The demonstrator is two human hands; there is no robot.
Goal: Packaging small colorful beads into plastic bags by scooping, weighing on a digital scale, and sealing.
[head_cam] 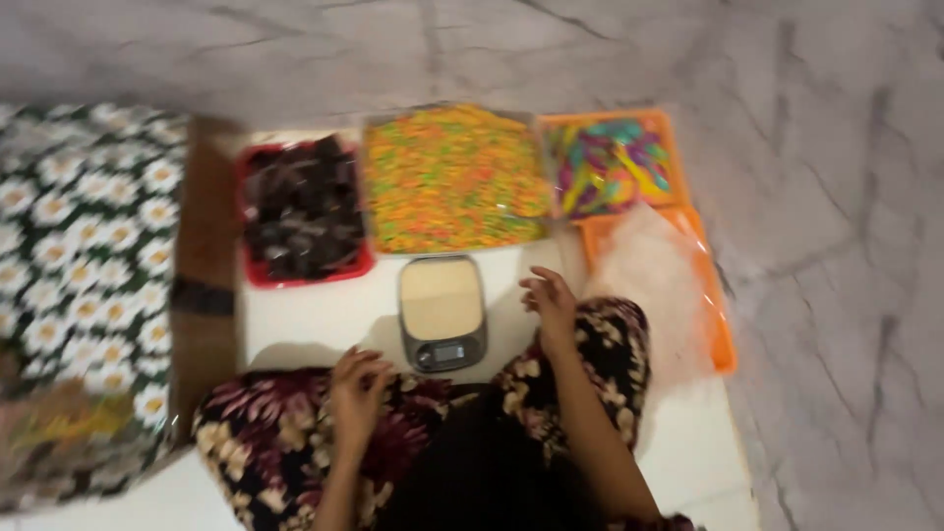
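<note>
I sit on the floor with floral-patterned trousers over my knees. My left hand [356, 385] rests on my left knee, fingers loosely curled, holding nothing. My right hand [551, 303] hovers above my right knee, fingers apart and empty, just right of a small kitchen scale [442, 313] with a pale platform and a dark display. The scale stands on a white board [305, 320] between my knees.
Behind the scale lie a red tray of dark pieces [303, 211], a large tray of orange, yellow and green bits [454, 179], and an orange tray of coloured strips [610, 162]. Clear bags on an orange tray [654, 270] sit right. A daisy-print cloth [84, 246] lies left. Marble floor surrounds.
</note>
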